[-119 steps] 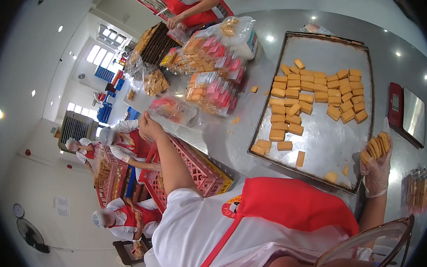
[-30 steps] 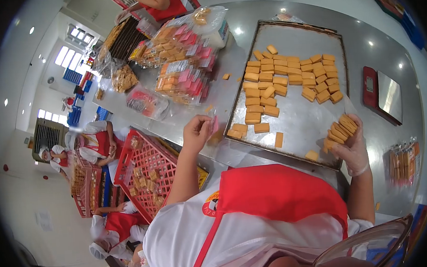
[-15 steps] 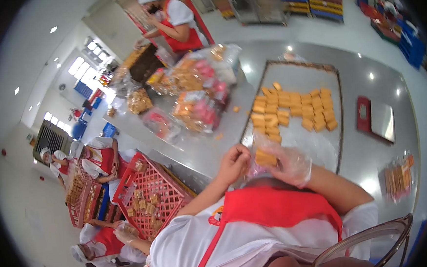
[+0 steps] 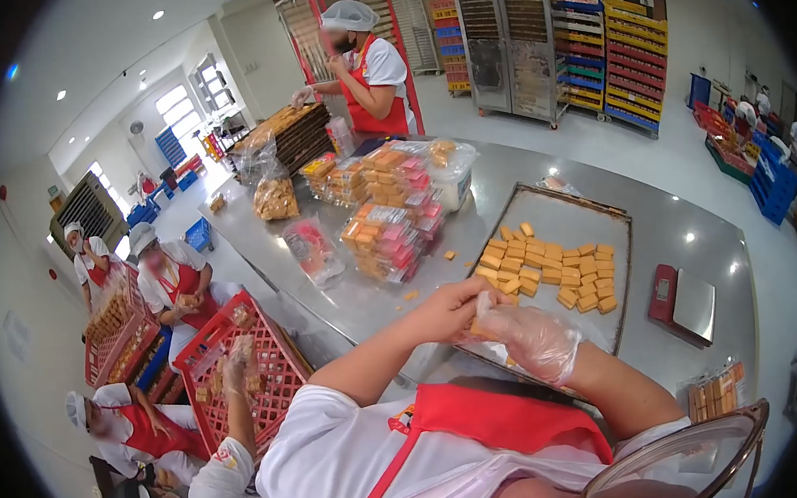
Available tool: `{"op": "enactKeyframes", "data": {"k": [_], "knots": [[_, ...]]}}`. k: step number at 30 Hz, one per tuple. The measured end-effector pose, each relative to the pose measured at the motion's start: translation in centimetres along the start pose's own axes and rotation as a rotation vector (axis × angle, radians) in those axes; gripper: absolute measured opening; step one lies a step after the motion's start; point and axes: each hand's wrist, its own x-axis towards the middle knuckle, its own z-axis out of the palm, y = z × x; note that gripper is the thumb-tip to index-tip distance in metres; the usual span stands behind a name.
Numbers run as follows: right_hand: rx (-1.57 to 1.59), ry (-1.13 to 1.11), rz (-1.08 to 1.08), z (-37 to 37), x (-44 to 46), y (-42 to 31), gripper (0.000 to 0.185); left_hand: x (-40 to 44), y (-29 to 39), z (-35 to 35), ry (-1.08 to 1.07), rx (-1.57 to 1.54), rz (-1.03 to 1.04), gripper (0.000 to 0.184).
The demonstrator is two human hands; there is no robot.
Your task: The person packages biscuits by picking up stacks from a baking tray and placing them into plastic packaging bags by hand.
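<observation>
Where the bare left hand [image 4: 455, 311] and gloved right hand [image 4: 539, 337] meet, fingers are bunched together (what's clamped can't be told); biscuits [image 4: 588, 275] are spread on the tray [image 4: 593, 326] just beyond the fingertips; light pressure is advised against crumbling.

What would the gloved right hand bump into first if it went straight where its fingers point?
Most likely the bare left hand: the right hand points towards it, and they look very close. Whether they already touch is unclear.
</observation>
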Motion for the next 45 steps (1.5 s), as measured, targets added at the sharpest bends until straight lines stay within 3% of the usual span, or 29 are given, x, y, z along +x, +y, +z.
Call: {"op": "enactKeyframes", "data": {"k": [2, 7, 10, 11, 14, 16, 19, 23, 25, 29, 31, 33, 34, 37, 39, 42, 45], "knots": [[-0.008, -0.126, 0.034, -1.2, 0.2, -1.1, 0.042, 0.4, -0.3, 0.4, -0.111, -0.201, 0.031, 0.011], [0.027, -0.339, 0.393, -3.9, 0.9, -3.1, 0.033, -0.3, -0.5, 0.8, 0.061, -0.237, 0.099, 0.012], [-0.504, -0.168, 0.019, -2.4, 0.2, -2.1, 0.034, -0.1, 0.2, 1.1, 0.109, -0.021, 0.117, 0.011], [-0.490, -0.230, 0.073, -2.4, 0.2, -2.2, 0.034, 0.1, 0.9, 1.1, 0.116, 0.092, 0.103, 0.011], [-0.331, -0.338, 0.280, -2.9, 1.4, -3.2, 0.034, 1.1, 2.3, 0.6, -0.014, -0.044, -0.208, 0.010], [-0.113, -0.301, 0.538, -3.1, 2.2, -3.3, 0.035, 1.3, 0.6, 0.6, 0.008, -0.053, -0.068, 0.009], [-0.645, -0.427, 0.146, -2.7, 1.2, -1.8, 0.040, 2.0, 0.6, 1.5, 0.042, -0.023, 0.021, 0.007], [-0.577, -0.258, -0.119, -0.6, 1.7, 0.7, 0.038, 3.7, 0.5, 1.8, 0.025, 0.014, 0.094, 0.004], [-0.607, -0.196, -0.200, -0.9, 1.8, 1.2, 0.037, 3.9, 1.3, 1.3, 0.030, -0.073, 0.014, 0.005], [-0.544, -0.155, -0.100, -1.7, 0.9, 0.3, 0.041, 3.6, 0.3, -0.1, -0.008, -0.253, 0.076, 0.006], [-0.633, -0.226, -0.176, -2.3, 0.6, 0.5, 0.044, 3.7, 0.3, -0.3, -0.043, -0.344, 0.030, 0.007], [-0.494, -0.281, -0.070, -2.9, 1.0, 0.2, 0.043, 3.5, -0.1, -0.3, -0.075, -0.356, 0.067, 0.007], [-0.418, -0.311, -0.022, -3.0, 1.3, -0.1, 0.042, 3.4, 0.3, -0.2, -0.057, -0.216, 0.084, 0.006], [-0.830, -0.293, -0.035, -0.9, 0.9, 1.3, 0.037, 3.5, 2.5, 0.5, 0.006, 0.182, 0.163, 0.006], [-0.836, -0.273, -0.082, -0.4, 1.6, 1.8, 0.037, 4.0, 3.5, 1.1, 0.060, 0.413, 0.291, 0.006], [-0.793, -0.272, -0.027, -1.5, 1.9, 0.0, 0.038, 4.8, 3.5, -0.2, 0.056, 0.183, 0.079, 0.006], [-0.657, -0.214, -0.017, -2.5, 1.4, -1.3, 0.039, 4.8, 1.1, -0.9, -0.026, -0.242, 0.034, 0.006]]}}
